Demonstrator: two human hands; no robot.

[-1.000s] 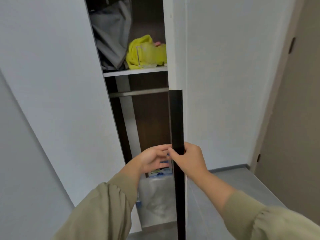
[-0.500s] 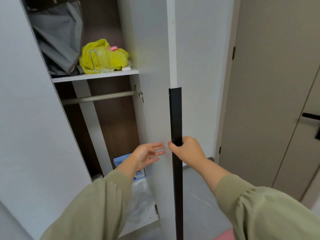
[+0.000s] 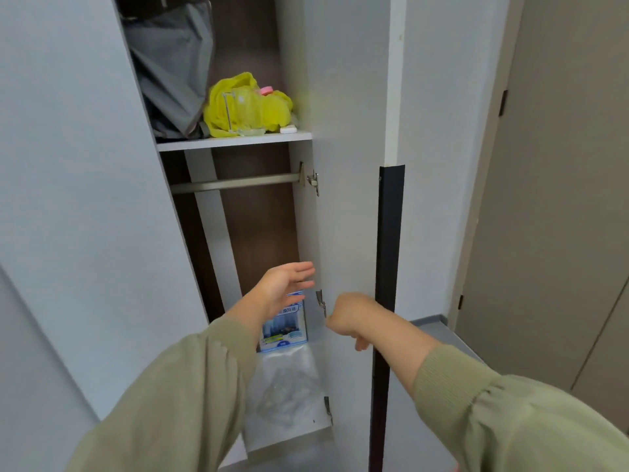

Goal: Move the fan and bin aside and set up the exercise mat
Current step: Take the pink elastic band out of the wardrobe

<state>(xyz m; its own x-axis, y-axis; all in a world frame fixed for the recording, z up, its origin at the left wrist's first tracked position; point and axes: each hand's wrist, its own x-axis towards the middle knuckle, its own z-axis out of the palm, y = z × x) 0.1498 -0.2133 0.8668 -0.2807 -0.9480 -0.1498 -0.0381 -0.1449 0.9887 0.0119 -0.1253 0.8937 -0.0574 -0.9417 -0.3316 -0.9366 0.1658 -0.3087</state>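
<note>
Closet door (image 3: 343, 199) is open, so probably mat-hunting. The left hand (image 3: 284, 287) reaches in flat-open and the right hand (image 3: 350, 316) is loosely curled, empty I think. No mat, fan or bin visible. Next: check behind the plastic bag (image 3: 286, 386).

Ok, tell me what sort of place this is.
Most likely a room in a home, at a built-in wardrobe: it stands open and shows a hanging rail under a shelf holding a grey bag and a yellow bag, and a plain room door stands to the right.
</note>
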